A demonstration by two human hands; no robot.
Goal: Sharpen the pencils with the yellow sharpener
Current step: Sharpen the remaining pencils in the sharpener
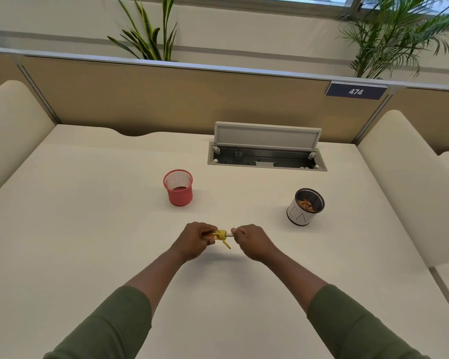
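My left hand (195, 240) is closed around the yellow sharpener (220, 235) above the middle of the cream table (88, 216). A yellow curl of shaving hangs from the sharpener. My right hand (251, 242) grips a thin grey pencil (229, 235) whose tip sits inside the sharpener. Most of the pencil is hidden in my right fist.
A red mesh cup (178, 187) stands behind my left hand. A black-and-white mesh cup (305, 207) holding pencil shavings stands to the right. An open cable hatch (266, 151) lies at the back. Cream padded dividers flank the table.
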